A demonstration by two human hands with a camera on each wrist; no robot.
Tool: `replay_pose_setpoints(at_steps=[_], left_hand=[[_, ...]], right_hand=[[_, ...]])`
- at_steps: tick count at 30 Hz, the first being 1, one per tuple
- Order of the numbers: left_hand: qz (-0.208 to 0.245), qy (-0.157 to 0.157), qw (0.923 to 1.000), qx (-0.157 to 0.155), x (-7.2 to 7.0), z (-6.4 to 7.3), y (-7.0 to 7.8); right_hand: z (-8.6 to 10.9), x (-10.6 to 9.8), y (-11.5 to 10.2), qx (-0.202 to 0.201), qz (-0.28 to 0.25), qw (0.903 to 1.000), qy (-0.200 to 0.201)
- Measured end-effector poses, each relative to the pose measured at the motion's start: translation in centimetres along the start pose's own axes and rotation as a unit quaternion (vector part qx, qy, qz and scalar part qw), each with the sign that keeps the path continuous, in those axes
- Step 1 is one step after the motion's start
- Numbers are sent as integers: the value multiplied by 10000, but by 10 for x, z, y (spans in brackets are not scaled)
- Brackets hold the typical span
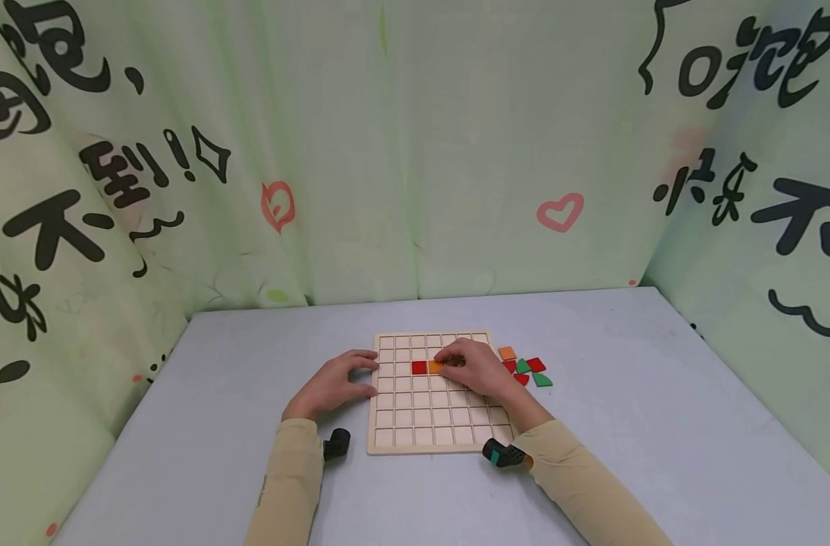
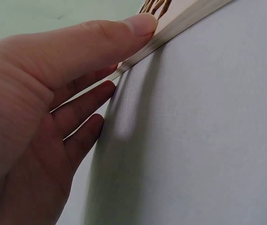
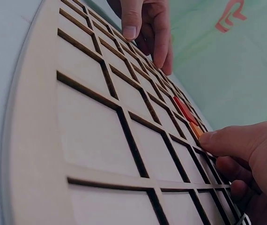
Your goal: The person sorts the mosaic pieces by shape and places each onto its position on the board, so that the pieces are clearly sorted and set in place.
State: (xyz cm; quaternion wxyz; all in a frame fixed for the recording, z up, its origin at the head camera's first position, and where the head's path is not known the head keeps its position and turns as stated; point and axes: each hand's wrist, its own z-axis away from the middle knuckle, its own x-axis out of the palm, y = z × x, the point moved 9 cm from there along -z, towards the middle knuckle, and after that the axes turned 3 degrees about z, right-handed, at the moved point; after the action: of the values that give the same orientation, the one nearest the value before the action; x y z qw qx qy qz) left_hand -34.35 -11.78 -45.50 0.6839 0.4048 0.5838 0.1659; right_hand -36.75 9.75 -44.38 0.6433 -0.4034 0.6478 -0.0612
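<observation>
A wooden grid board point(image 1: 422, 436) lies flat on the table. One red square tile point(image 1: 419, 368) sits in a cell, with an orange tile point(image 1: 434, 367) directly to its right. My right hand point(image 1: 482, 369) holds the orange tile at the grid by thumb and fingers; in the right wrist view the thumb is on the tile's edge and the other fingers are curled. At the board's left edge rests my left hand point(image 1: 334, 384), thumb and fingers spread and loosely bent. In the left wrist view its thumb touches the frame.
Right of the board lies a loose group of tiles: an orange one point(image 1: 507, 353), green ones point(image 1: 542, 380) and red ones point(image 1: 536, 365). The white table point(image 1: 633, 425) meets a printed curtain point(image 1: 415, 152) at the back and sides.
</observation>
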Motion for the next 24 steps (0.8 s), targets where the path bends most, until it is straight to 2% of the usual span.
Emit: replay_pose_setpoints(at_steps=[19, 24], left_hand=[[-27, 1, 10000, 20, 0, -1, 0], [-5, -30, 10000, -11, 1, 0, -1]], right_hand=[[-1, 1, 2, -14, -55, 10000, 21], [0, -2, 5, 141, -161, 9998, 62]])
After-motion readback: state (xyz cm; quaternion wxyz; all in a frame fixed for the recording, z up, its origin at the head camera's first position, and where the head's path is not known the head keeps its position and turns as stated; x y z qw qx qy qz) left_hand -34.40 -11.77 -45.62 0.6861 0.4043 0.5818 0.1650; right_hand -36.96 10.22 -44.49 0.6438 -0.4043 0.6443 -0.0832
